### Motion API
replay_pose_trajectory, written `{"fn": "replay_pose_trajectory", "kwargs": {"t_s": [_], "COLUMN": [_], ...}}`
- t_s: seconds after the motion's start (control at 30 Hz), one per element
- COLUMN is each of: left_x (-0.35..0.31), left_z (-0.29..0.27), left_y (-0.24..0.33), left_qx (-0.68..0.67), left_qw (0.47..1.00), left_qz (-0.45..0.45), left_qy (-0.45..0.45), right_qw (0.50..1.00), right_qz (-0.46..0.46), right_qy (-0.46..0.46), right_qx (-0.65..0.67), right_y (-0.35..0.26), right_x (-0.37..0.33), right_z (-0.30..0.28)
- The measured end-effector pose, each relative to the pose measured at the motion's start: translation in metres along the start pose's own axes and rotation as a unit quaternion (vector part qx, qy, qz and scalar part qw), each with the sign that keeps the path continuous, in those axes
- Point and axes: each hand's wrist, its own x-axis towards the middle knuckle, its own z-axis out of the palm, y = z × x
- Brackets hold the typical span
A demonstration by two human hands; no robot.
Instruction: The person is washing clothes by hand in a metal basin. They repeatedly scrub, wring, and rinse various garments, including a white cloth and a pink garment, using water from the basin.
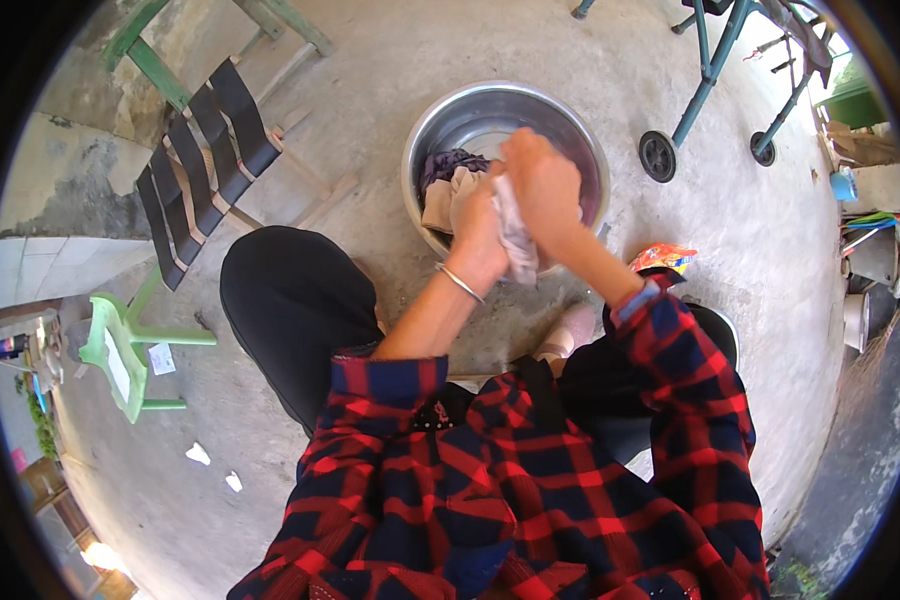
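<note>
Right hand [545, 185]: fingers curled tight on pale cloth [515, 235]. Left hand [480, 240]: closed on same cloth, fingertips I can't make out. Cloth bunched between hands, hanging over near side of metal basin [470, 125]. In basin, left side, I see dark garment [448, 166], beige cloth [437, 207] beside it. Farther out: orange packet [662, 258] right, black-strapped chair [210, 165] left, light-green stool [120, 350] nearer me.

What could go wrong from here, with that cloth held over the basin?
The cloth ends near the basin's near rim, so any drips might miss onto the floor.
The bracelet by the left hand could snag the fabric.
The orange packet near the basin might get splashed.
</note>
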Motion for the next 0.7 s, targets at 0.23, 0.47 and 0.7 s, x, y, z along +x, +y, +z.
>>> {"fn": "replay_pose_trajectory", "kwargs": {"t_s": [0.23,0.47,0.7], "left_x": [-0.002,0.038,0.050], "left_z": [0.014,-0.074,-0.076], "left_y": [-0.001,0.026,0.024], "left_qx": [-0.031,0.102,-0.054], "left_qw": [0.995,0.945,0.959], "left_qz": [-0.019,0.034,-0.045], "left_qy": [0.088,-0.308,-0.274], "right_qw": [0.993,0.982,0.975], "right_qz": [-0.108,-0.163,-0.223], "right_qy": [-0.055,-0.033,0.018], "right_qx": [-0.006,0.091,0.017], "right_y": [-0.008,-0.053,-0.032], "right_x": [-0.013,-0.033,-0.027], "right_z": [-0.005,-0.017,-0.005]}}
